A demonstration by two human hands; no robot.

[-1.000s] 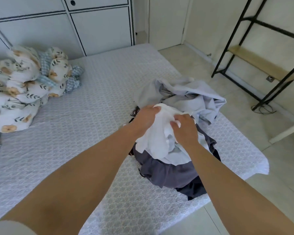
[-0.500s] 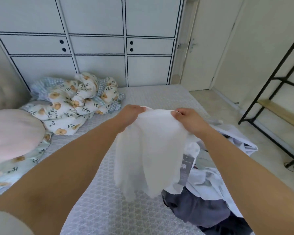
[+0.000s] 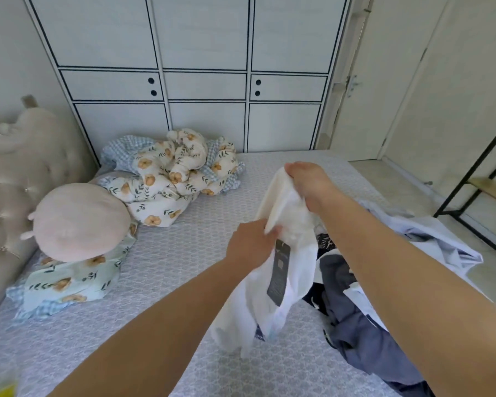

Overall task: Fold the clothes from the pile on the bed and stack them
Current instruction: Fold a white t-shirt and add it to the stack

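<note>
**White garment held up over bed, both hands gripping**

Right hand [image 3: 308, 183] is raised, fingers curled round the top edge of a white garment [image 3: 291, 270], holding it up above the bed [image 3: 166, 282]. Left hand [image 3: 251, 246] is lower and nearer the camera, pinching a fold of the same garment just above a dark hang tag [image 3: 278, 275]. The tag dangles against the front of the cloth. Hands are apart, one above the other, both clamped on the garment. Its lower end hangs loose and bunched; cannot tell whether it touches the mattress.

Clothes pile [image 3: 384, 310] sits on the right part of the bed, under and beside the right forearm: grey-blue pieces nearer the camera, a pale blue shirt [image 3: 430, 239] further right, something dark navy between them. Pile is unfolded, crumpled.

Far left corner of the bed: floral blanket [image 3: 178, 179] heaped up, round pink cushion [image 3: 80, 222] resting on a floral pillow [image 3: 69, 285]. Tufted beige headboard [image 3: 15, 173] at left. White wardrobe [image 3: 201, 81] behind the bed. Black metal shelf frame [image 3: 481, 179] on the floor at right.
</note>
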